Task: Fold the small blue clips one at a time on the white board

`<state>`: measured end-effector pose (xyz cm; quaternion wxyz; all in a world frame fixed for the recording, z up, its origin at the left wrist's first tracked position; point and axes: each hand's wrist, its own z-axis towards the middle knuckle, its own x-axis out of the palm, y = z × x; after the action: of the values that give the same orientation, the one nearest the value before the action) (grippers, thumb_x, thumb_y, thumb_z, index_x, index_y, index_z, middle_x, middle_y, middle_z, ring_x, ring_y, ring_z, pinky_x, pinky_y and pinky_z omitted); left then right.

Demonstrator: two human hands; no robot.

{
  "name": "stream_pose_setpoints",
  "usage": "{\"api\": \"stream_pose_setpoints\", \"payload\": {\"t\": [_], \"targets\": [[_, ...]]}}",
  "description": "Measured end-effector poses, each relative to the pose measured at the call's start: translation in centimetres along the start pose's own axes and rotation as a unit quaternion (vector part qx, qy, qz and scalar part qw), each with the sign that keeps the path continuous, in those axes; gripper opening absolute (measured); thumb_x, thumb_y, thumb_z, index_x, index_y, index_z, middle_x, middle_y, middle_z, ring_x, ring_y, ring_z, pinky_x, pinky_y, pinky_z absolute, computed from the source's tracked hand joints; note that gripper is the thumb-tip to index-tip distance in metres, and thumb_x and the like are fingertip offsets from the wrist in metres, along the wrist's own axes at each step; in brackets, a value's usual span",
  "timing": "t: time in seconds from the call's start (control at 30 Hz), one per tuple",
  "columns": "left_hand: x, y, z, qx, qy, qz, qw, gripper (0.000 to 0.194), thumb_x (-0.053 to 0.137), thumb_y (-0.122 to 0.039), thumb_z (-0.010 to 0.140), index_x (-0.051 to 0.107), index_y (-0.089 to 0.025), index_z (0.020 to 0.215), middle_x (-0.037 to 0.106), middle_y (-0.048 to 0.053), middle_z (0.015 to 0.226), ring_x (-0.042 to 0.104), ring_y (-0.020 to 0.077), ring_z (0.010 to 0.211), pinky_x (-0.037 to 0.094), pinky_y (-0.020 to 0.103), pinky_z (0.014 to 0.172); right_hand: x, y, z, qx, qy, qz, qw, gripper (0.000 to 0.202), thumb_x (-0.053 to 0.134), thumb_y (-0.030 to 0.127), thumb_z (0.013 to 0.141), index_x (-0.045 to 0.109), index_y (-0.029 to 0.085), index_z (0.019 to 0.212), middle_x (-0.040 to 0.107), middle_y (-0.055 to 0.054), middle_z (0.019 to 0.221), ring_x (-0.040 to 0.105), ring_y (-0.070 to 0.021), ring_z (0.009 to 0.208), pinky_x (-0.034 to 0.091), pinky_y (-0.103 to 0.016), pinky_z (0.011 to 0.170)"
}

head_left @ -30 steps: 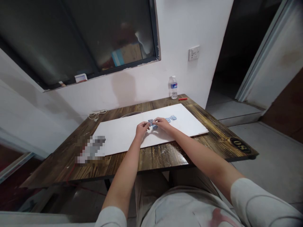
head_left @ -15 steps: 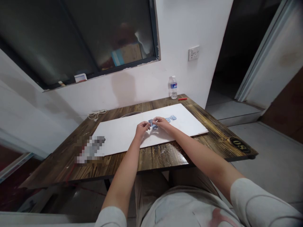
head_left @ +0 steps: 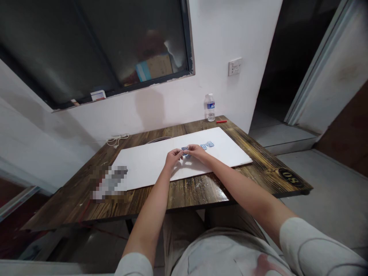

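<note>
My left hand (head_left: 173, 157) and my right hand (head_left: 197, 151) meet over the middle of a white board (head_left: 230, 147). Both are closed, with thumbs and fingertips pinching a small dark-blue and white piece (head_left: 184, 148) between them. My fingers cover part of it, and its kind is too small to make out. Another blue-patterned bit shows just under my right fingertips. To the right of my right hand, several small flat pieces with blue-and-white markings (head_left: 207, 145) lie on the board.
The board lies on a dark wooden table (head_left: 198, 191). At the back stand a water bottle (head_left: 211, 109) and a red pen-like stick (head_left: 221, 122). A white cable (head_left: 117, 140) lies at back left. A blurred-out item (head_left: 110, 184) rests on the board's left end.
My right fingertips have come slightly down and left, closer to my left fingertips, around the small blue piece. The pieces at the right stay where they were.
</note>
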<state>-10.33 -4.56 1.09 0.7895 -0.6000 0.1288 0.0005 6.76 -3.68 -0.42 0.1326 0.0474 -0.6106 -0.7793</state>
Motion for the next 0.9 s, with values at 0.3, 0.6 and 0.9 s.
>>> {"api": "stream_pose_setpoints", "payload": {"t": [0.3, 0.6, 0.9], "targets": [[0.1, -0.1, -0.1, -0.004, -0.005, -0.008, 1.000, 0.040, 0.074, -0.056, 0.064, 0.066, -0.017, 0.071, 0.058, 0.000, 0.057, 0.050, 0.0116, 0.053, 0.040, 0.024, 0.055, 0.0, 1.1, -0.6, 0.023, -0.020, 0.006, 1.000, 0.044, 0.081, 0.052, 0.053, 0.056, 0.016, 0.059, 0.051, 0.004, 0.055, 0.043, -0.0101, 0.055, 0.032, -0.027, 0.058], [-0.1, 0.3, 0.0, 0.015, -0.018, 0.008, 1.000, 0.037, 0.074, -0.052, 0.066, 0.066, -0.016, 0.073, 0.058, 0.000, 0.056, 0.051, 0.0113, 0.053, 0.039, 0.023, 0.054, -0.1, 1.5, -0.8, 0.014, -0.025, -0.026, 0.999, 0.042, 0.077, 0.054, 0.058, 0.061, 0.015, 0.060, 0.053, 0.004, 0.054, 0.043, -0.0100, 0.055, 0.032, -0.025, 0.057], [-0.1, 0.7, 0.5, -0.002, -0.110, 0.011, 0.994, 0.032, 0.075, -0.046, 0.063, 0.065, -0.016, 0.072, 0.057, -0.001, 0.052, 0.049, 0.0106, 0.048, 0.036, 0.022, 0.049, -0.5, -0.2, 0.6, -0.016, -0.111, -0.015, 0.994, 0.037, 0.081, 0.041, 0.054, 0.067, 0.017, 0.080, 0.065, 0.001, 0.067, 0.057, -0.0151, 0.064, 0.042, -0.028, 0.062]]}}
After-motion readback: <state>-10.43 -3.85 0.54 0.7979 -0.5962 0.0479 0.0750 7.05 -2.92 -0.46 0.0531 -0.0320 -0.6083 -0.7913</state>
